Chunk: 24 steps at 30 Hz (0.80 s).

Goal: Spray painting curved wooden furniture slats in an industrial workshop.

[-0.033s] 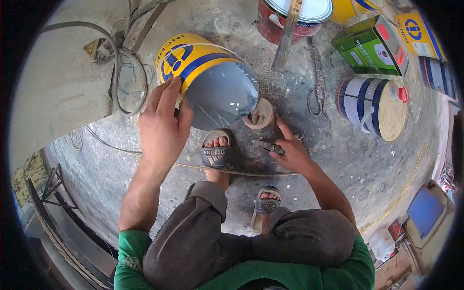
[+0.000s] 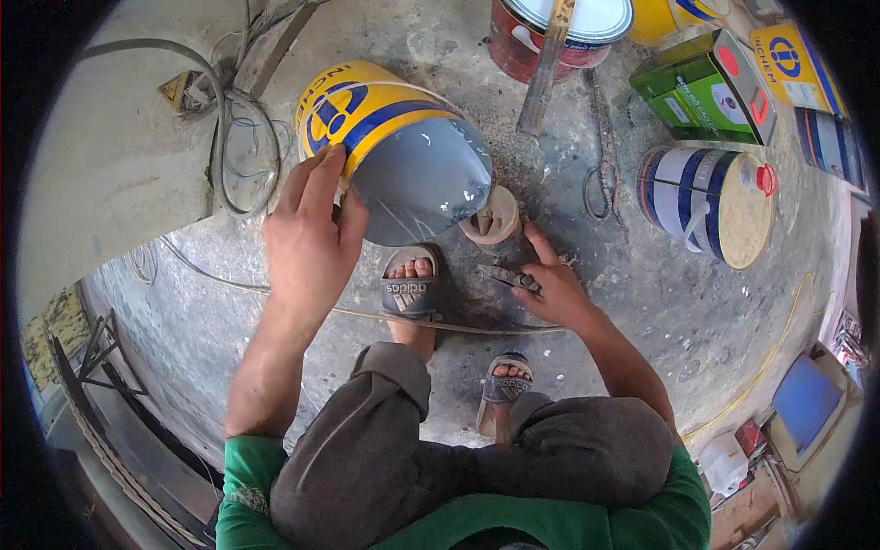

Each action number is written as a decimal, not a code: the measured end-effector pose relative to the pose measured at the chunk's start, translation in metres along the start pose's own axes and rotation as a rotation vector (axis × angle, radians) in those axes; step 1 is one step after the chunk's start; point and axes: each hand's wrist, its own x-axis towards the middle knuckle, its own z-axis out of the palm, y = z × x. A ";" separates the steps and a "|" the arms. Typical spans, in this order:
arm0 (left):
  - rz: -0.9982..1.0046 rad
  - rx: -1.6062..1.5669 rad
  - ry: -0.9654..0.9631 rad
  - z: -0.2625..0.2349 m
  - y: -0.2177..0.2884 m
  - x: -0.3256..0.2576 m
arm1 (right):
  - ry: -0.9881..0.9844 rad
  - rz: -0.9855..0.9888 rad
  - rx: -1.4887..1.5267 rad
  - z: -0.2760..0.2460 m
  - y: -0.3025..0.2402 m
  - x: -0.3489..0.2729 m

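Note:
My left hand (image 2: pixel 313 229) grips the edge of a yellow bucket with blue bands (image 2: pixel 353 87), fingers on the outer side. The bucket lies tipped over, its mouth toward me and to the right, with grey paint (image 2: pixel 412 179) inside. Its lower lip is beside or just over the rim of a small beige cup (image 2: pixel 500 229); a stick-like piece stands in the cup. My right hand (image 2: pixel 553 291) is closed round a short dark tool (image 2: pixel 504 276) whose kind I cannot make out. Its index finger reaches to the cup's side.
A red paint pail (image 2: pixel 518 46) with a stick (image 2: pixel 547 69) across it stands ahead. On the right are a green can (image 2: pixel 692 96) and a blue-and-white drum (image 2: pixel 697 202) lying on its side. A hose (image 2: pixel 431 324) crosses the floor by my sandalled feet; cables (image 2: pixel 223 137) hang left.

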 end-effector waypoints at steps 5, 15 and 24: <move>0.051 0.007 -0.003 0.000 -0.001 -0.004 | -0.045 0.008 0.017 -0.001 -0.005 0.001; 0.024 0.017 -0.023 0.002 0.000 -0.008 | -0.037 0.004 0.021 0.004 -0.003 0.002; 0.020 -0.002 -0.050 0.004 0.005 -0.011 | -0.035 0.002 -0.002 0.007 -0.005 -0.002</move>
